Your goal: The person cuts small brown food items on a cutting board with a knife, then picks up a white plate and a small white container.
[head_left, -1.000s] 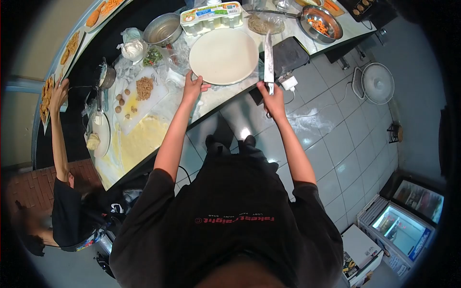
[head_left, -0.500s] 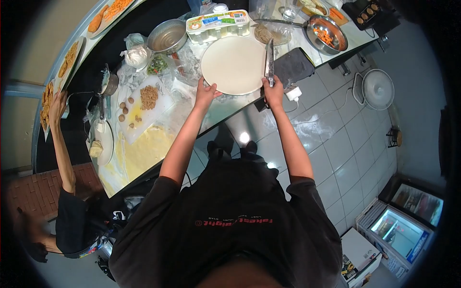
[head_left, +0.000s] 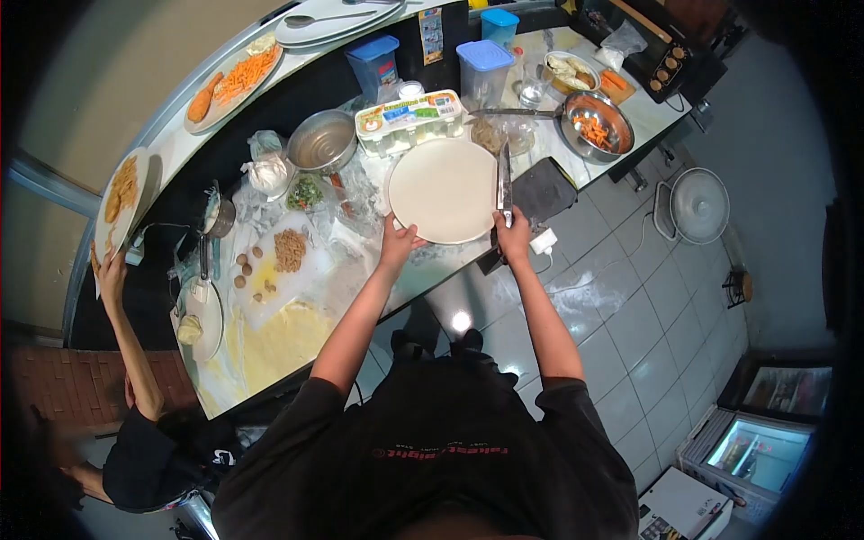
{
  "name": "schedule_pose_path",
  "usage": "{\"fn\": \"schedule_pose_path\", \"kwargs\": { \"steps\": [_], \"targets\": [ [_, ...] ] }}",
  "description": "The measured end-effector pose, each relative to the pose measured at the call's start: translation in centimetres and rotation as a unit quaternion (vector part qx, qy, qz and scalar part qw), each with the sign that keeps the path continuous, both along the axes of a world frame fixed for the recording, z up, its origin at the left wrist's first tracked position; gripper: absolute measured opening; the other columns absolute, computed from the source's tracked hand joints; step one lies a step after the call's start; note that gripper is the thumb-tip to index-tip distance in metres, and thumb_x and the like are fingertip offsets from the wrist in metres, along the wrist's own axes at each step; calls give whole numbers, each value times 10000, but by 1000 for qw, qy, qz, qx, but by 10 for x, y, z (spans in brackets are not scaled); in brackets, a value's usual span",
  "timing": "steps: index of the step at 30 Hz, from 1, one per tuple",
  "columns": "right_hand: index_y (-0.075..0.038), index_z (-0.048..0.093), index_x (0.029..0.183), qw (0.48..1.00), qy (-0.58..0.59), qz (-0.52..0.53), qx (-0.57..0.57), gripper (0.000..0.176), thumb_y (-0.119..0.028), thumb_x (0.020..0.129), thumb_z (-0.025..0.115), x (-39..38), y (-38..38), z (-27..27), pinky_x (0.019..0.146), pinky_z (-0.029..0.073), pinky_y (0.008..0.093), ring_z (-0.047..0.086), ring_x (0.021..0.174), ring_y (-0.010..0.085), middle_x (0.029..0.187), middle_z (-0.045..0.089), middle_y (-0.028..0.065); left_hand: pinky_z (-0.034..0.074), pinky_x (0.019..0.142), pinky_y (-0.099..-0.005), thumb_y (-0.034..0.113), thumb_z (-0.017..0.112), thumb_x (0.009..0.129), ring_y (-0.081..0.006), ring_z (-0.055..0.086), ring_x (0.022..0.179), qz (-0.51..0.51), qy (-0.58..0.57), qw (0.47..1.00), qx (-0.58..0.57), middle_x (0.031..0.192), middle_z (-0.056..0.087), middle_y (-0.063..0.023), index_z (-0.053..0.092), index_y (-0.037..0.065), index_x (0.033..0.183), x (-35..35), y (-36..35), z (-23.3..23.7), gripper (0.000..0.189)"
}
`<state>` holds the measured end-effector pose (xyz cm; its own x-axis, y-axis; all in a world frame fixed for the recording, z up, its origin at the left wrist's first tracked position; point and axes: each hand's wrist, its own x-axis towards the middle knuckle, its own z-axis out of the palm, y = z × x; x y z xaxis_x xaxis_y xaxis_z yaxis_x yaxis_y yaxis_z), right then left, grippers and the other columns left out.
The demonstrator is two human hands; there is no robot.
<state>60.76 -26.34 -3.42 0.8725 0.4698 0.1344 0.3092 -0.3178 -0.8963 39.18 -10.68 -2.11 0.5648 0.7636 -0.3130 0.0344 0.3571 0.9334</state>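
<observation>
A large round cream plate point(head_left: 443, 184) lies near the front edge of the worktop. My left hand point(head_left: 399, 243) grips its near-left rim, the thumb by the edge. In my right hand point(head_left: 513, 236) is a knife point(head_left: 504, 180), its blade pointing away from me along the plate's right side. The right fingers are wrapped round the handle, which is mostly hidden. Just beyond the plate stands an egg carton-like box point(head_left: 409, 121) with a printed label. Right of the knife lies a dark flat pad point(head_left: 544, 193).
A steel pan point(head_left: 621, 135) with orange pieces stands at the back right. Left are a metal bowl point(head_left: 322, 142) and a white board point(head_left: 301, 238) with brown filling and balls. Another person's hand point(head_left: 111, 274) touches a food platter point(head_left: 135, 171) on the raised ledge.
My view has tilted up, so the counter sits lower in the picture and more of the back shelf shows. Both hands keep their holds on the plate and knife.
</observation>
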Motion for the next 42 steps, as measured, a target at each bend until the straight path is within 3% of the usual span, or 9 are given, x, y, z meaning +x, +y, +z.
{"fn": "schedule_pose_path", "kwargs": {
  "steps": [7,13,16,24,34,36,39,41,42],
  "targets": [
    [16,650,1133,999,8,25,31,272,-195,965,688,-7,-5,-27,368,405,347,524,408,158,684,628,76,639,809,-385,27,536,1044,-273,730,949,15,-7,1000,13,1165,665,-219,130,60,1550,-14,-15,-12,649],
    [15,655,1118,999,18,10,36,261,-190,960,692,-9,-1,-26,395,426,357,531,410,168,678,630,79,624,833,-388,43,551,1046,-240,731,912,29,-7,999,11,1126,695,-194,123,38,1545,-15,-16,-5,657],
    [13,660,1125,997,-65,-2,36,265,-184,953,699,1,8,-40,425,437,367,546,427,171,677,625,78,629,825,-382,39,550,1045,-243,731,908,32,15,999,13,1130,690,-196,120,30,1545,-10,-11,-2,659],
    [0,681,1136,1000,-6,-12,0,311,-218,919,733,3,13,-9,794,553,432,739,839,323,880,741,197,641,811,-388,16,539,1040,-261,729,924,40,29,999,16,1139,679,-211,130,25,1541,1,-2,-5,647],
    [4,690,1070,1000,2,13,6,288,-248,934,716,20,21,-4,480,487,385,636,472,228,699,694,124,657,805,-385,1,566,1022,-294,717,996,55,15,998,-14,1228,619,-245,137,68,1549,15,5,-10,682],
    [38,678,1181,995,80,21,-48,382,-230,914,732,11,11,22,843,545,456,726,950,427,957,737,267,632,804,-395,129,624,1029,-269,706,988,100,16,993,-59,1214,621,-216,147,78,1543,12,-7,-1,703],
    [44,676,1177,999,-48,-14,-2,378,-250,941,714,0,-4,30,842,541,464,718,958,439,973,729,283,574,799,-368,317,630,1043,-205,684,956,109,79,991,-28,1167,655,-123,204,80,1528,-6,-40,29,688],
    [47,669,1178,1000,-19,23,-4,378,-271,974,685,-10,-24,57,840,538,470,711,972,453,990,724,296,517,816,-336,395,568,1068,-155,664,958,90,74,993,3,1123,661,-65,424,87,1426,-32,-59,24,494],
    [54,669,1166,999,-22,32,9,405,-306,982,682,-14,-32,62,812,538,456,712,912,415,957,725,278,517,816,-336,395,568,1068,-155,664,958,93,75,993,2,1123,661,-65,424,87,1426,-47,-69,22,494]
  ]
}}
